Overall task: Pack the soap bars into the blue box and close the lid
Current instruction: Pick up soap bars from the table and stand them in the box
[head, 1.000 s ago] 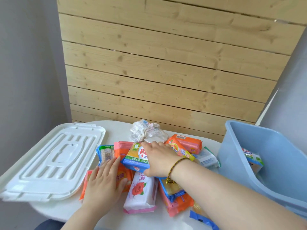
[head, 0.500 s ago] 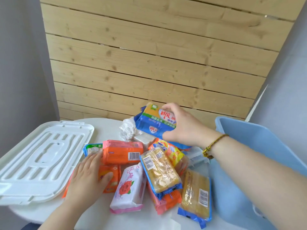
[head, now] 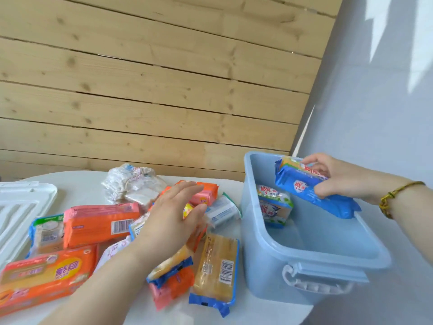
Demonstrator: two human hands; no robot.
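Observation:
My right hand (head: 332, 177) grips a blue-wrapped soap pack (head: 311, 191) and holds it tilted over the open blue box (head: 264, 254) at the right. A green-and-white soap bar (head: 274, 207) stands inside the box against its far left wall. My left hand (head: 171, 221) hovers with fingers spread over the pile of wrapped soap bars on the white table: an orange bar (head: 98, 224), a large orange pack (head: 44, 275), a yellow bar in blue wrap (head: 216, 266) and several others. The white lid (head: 18, 212) lies at the far left.
A crumpled clear plastic bag (head: 131, 184) lies behind the pile. A wooden plank wall runs behind the round white table (head: 77, 184), and a grey wall stands close behind the box on the right. The box has a white latch handle (head: 314, 282) on its near side.
My right hand has carried the blue soap pack from above the pile rightward to over the box. My left hand has shifted right across the pile. The view has swung right.

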